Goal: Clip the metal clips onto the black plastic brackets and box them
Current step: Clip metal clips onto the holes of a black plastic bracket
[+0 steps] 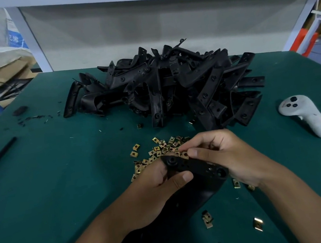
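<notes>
Black plastic bracket (196,167) grasped by left hand (155,188), right hand (220,154) fingers pinching its end, brass clips (159,151) beneath

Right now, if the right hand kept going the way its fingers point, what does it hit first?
The right hand points left and slightly away, so probably the clip pile, right at its fingertips. Depth is unclear; the fingers may already touch it above the bracket.

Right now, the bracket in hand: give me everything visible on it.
The held bracket is a long, flat, matte black part that looks like moulded plastic, with round bosses and small holes along its face. It lies tilted above the green mat and the loose metal clips. The left hand grips its near side; the right hand holds its far edge.
</notes>
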Demonstrator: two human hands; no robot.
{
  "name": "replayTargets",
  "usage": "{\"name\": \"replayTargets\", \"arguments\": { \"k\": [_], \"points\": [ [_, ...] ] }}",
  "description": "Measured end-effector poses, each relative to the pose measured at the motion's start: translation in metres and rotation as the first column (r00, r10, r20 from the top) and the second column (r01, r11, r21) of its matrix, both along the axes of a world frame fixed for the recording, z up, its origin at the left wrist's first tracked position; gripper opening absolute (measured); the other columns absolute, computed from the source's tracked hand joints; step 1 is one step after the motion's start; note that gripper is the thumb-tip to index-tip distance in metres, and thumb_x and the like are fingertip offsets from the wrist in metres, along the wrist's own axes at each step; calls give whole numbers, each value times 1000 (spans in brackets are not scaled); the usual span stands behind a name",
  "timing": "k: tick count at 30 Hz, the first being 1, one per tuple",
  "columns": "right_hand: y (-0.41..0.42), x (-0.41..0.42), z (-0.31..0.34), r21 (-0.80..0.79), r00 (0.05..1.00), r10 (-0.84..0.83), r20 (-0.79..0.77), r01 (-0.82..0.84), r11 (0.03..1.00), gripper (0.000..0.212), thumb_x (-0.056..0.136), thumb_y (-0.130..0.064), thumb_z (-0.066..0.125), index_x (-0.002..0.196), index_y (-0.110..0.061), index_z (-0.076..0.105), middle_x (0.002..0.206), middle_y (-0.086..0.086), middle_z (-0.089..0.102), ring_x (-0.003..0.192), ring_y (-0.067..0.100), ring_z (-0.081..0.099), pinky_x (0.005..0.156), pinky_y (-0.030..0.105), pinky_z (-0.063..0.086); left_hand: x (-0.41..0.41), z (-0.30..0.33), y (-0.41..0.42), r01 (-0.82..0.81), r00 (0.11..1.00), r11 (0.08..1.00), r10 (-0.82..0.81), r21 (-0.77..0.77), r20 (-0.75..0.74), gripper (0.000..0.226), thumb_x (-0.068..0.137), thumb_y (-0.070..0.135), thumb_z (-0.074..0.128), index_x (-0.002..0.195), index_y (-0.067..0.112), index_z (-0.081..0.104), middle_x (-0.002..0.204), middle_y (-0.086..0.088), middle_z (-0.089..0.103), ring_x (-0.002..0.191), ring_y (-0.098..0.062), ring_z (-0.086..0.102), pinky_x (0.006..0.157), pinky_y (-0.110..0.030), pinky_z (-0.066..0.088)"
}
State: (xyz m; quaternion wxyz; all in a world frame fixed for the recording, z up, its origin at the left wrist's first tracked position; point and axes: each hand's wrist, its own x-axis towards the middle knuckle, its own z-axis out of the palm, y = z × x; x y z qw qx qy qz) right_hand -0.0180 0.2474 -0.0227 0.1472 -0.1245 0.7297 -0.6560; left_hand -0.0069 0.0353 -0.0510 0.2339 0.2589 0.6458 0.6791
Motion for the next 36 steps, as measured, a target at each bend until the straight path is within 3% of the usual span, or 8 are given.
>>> {"name": "replayTargets", "arguments": {
  "k": [7, 12, 16, 19, 22, 24, 31, 36],
  "points": [
    [2, 0, -1, -41, 996, 90, -10, -90, 995, 30, 92, -44, 69, 113, -25, 77, 113, 1, 76, 104, 15, 72, 84, 22, 56, -3, -6, -3, -34, 995, 996, 26, 79, 98, 50, 94, 20, 65, 129, -9, 44, 116, -6, 65, 111, -12, 62, 97, -29, 51],
    [6, 0, -1, -141, 985, 161, 60, -151, 978, 54, 98, -60, 48, 126, -21, 72, 120, -16, 66, 118, 7, 63, 94, 18, 49, -7, -4, -4, -148, 989, 984, 147, 97, 11, 35, 89, 33, 70, 121, 23, 59, 104, 8, 69, 97, -6, 65, 83, -22, 51],
    [6, -2, -3, -69, 997, 71, 18, -70, 995, 57, 98, -68, 41, 124, -29, 73, 113, -21, 63, 113, 2, 62, 93, 16, 47, -7, -4, -1, -198, 980, 971, 198, 132, 16, 27, 91, 25, 71, 116, 22, 62, 94, 14, 71, 85, 1, 66, 73, -14, 52],
    [5, -6, -11, 212, 926, -188, -326, 265, 941, 29, 103, -44, 50, 119, -39, 73, 102, -23, 63, 101, 1, 62, 88, 20, 49, -9, -2, -4, -248, 967, 965, 252, 85, -44, 19, 91, 24, 68, 106, 34, 67, 94, 14, 71, 84, 0, 67, 73, -14, 51],
    [1, -3, -25, 546, 870, 74, -488, 238, 804, 38, 96, -13, 69, 124, -39, 67, 113, -25, 61, 110, 2, 56, 94, 29, 50, -10, -1, -7, -249, 964, 966, 254, 69, -82, 14, 90, 34, 70, 104, 33, 67, 95, 16, 70, 89, -1, 66, 77, -14, 50],
    [-6, 1, -32, 591, 865, 119, -488, 227, 774, 35, 92, -6, 68, 111, -36, 69, 108, -26, 58, 103, 4, 53, 86, 32, 50, -9, 1, -7, -235, 966, 970, 240, 60, -91, 17, 87, 41, 69, 103, 35, 67, 92, 18, 68, 88, 0, 65, 78, -15, 50],
    [-6, -2, -22, 387, 790, -98, -605, 400, 831, 42, 83, 9, 74, 104, -27, 76, 97, -16, 67, 96, 4, 65, 79, 15, 50, -10, 0, -7, -242, 967, 966, 248, 92, -53, 13, 92, 28, 70, 104, 29, 67, 91, 13, 68, 87, -3, 65, 76, -15, 50],
    [-4, -7, -14, 89, 900, -333, -282, 371, 924, 10, 96, -28, 67, 99, -38, 68, 87, -13, 61, 86, 5, 60, 79, 22, 48, -10, -5, -6, -237, 971, 969, 238, 66, -7, 30, 83, 46, 75, 109, 33, 67, 98, 6, 69, 94, -14, 67, 85, -32, 52]
  ]
}}
